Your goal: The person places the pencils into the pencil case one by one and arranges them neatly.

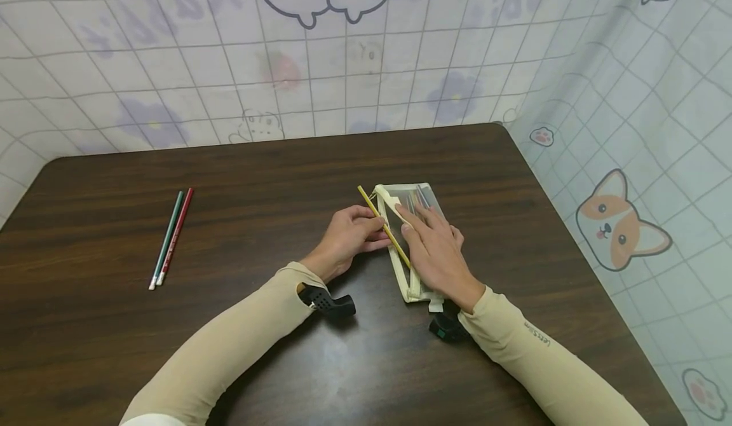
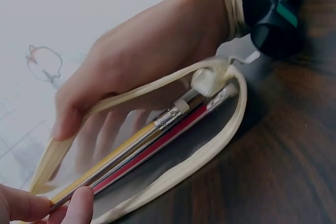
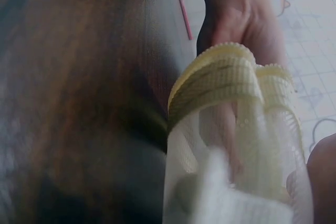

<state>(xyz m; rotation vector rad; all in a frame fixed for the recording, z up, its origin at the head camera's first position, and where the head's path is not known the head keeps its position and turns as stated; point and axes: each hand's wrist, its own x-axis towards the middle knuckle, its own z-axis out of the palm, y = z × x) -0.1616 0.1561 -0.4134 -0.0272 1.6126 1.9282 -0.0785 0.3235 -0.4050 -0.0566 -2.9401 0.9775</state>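
My left hand [image 1: 345, 238] pinches a yellow pencil [image 1: 366, 198] between thumb and fingers. The pencil slants across the mouth of a translucent pouch [image 1: 396, 267] with a cream zipper edge. In the left wrist view its eraser end [image 2: 181, 106] lies within the unzipped mouth, above a red pencil [image 2: 152, 150] inside. My right hand [image 1: 436, 251] grips the pouch's upper rim, thumb at the zipper edge and fingers behind the clear wall, and the mouth gapes. The right wrist view shows the ribbed zipper [image 3: 220, 72] close up; the pouch hides part of the left hand.
On the left of the dark wooden table [image 1: 257, 178] lie a green pencil [image 1: 167, 238] and a red pencil [image 1: 176, 235] side by side. A patterned, gridded curtain [image 1: 343, 63] borders the table's back and right. Black cameras sit at both wrists.
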